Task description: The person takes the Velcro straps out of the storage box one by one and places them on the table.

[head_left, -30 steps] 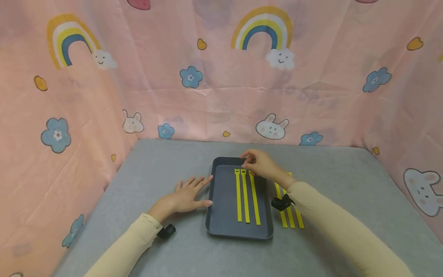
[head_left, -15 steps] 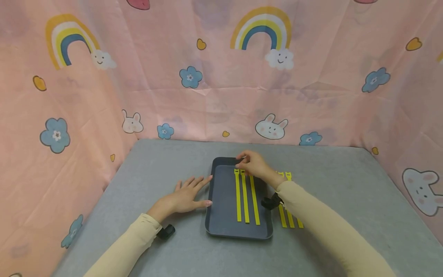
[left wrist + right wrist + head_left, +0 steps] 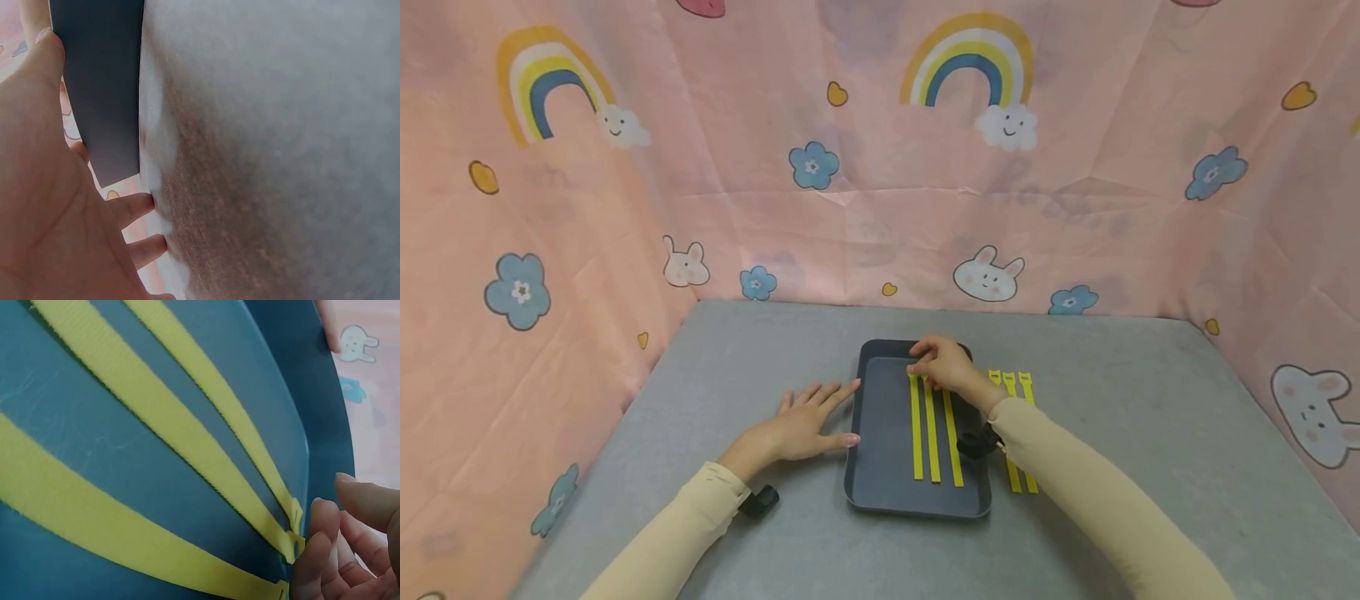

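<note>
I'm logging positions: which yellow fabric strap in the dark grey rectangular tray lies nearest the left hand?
The leftmost yellow fabric strap in the head view; the tray's other two straps lie farther from the left hand.

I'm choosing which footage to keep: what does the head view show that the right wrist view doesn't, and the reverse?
Only the head view shows the yellow straps beside the tray, the table and rainbow prints. Only the right wrist view shows fuzzy strap edges and faint pale marks on the tray floor. Both show the tray, three straps inside it, the right hand and pink backdrop.
</note>
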Motion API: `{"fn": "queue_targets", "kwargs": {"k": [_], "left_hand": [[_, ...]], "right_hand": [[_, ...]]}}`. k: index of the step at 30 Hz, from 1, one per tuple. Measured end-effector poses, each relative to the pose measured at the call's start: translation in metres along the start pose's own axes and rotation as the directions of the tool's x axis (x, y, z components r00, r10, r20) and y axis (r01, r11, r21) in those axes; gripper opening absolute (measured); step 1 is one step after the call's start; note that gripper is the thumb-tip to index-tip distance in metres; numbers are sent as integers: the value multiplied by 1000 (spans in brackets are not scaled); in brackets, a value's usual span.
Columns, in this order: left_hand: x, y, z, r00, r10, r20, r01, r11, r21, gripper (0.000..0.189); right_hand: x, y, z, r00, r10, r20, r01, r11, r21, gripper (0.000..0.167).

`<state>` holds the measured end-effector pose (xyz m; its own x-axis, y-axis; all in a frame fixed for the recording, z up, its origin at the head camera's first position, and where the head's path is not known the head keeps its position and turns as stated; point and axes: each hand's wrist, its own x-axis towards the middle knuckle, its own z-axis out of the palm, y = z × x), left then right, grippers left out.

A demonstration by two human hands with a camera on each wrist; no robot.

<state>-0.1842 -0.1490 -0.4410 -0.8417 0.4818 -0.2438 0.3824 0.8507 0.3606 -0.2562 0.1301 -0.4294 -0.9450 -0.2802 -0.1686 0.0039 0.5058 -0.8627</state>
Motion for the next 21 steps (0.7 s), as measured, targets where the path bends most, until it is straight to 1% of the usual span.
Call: {"fn": "queue_targets", "kwargs": {"k": [7, 14, 21], "left_hand": [[0, 0, -1, 1000, 4, -1, -4, 1000, -10, 87], [0, 0, -1, 1000, 6, -2, -6, 1000, -17, 87], [-1, 0, -1, 1000, 8, -1, -8, 1000, -19, 87]], "right_hand": [[2, 4, 3, 1000, 13, 3, -13, 999, -37, 37], [2, 5, 4, 1000, 25, 3, -25, 999, -46, 36], [2, 6, 7, 1000, 20, -18, -22, 995, -93, 38]]}}
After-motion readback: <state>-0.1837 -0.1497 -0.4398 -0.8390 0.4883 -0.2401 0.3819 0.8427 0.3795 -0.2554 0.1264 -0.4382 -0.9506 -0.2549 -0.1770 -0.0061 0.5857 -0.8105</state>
